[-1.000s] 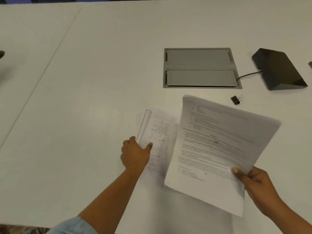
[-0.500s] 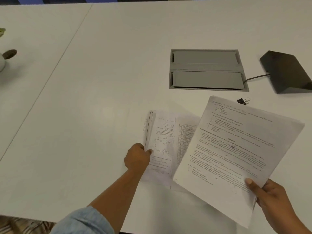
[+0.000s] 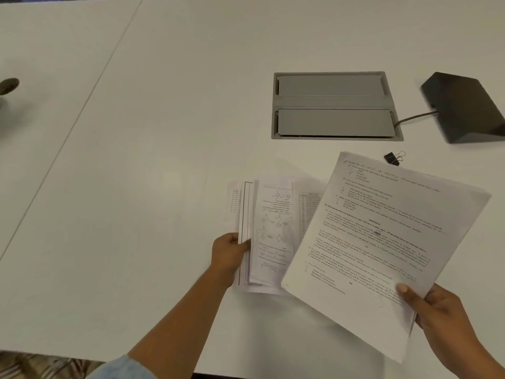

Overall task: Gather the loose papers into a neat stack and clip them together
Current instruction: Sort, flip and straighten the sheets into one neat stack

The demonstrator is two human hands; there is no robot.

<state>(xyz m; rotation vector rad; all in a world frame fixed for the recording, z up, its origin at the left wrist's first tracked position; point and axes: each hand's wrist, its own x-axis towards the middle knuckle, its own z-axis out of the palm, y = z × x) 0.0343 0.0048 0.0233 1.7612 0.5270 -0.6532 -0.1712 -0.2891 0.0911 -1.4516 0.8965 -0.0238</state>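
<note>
Papers point(image 3: 382, 236) in two held bunches; one binder clip point(image 3: 392, 159) beyond.

A white tabletop point(image 3: 164, 132) carried fanned papers point(image 3: 273, 228), whose left edge the left hand point(image 3: 228, 253) gripped. The right hand point(image 3: 437, 313) pinched the lower corner of tilted printed sheets point(image 3: 382, 242), which overlapped those papers. A black binder clip point(image 3: 393, 158) lay just beyond them, near a grey hatch point(image 3: 333, 105) and a black wedge-shaped device point(image 3: 464, 105).

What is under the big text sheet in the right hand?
The text sheet, gripped by the right hand, covers part of a grid-printed sheet in the fanned pile; the rest underneath is hidden.
</note>
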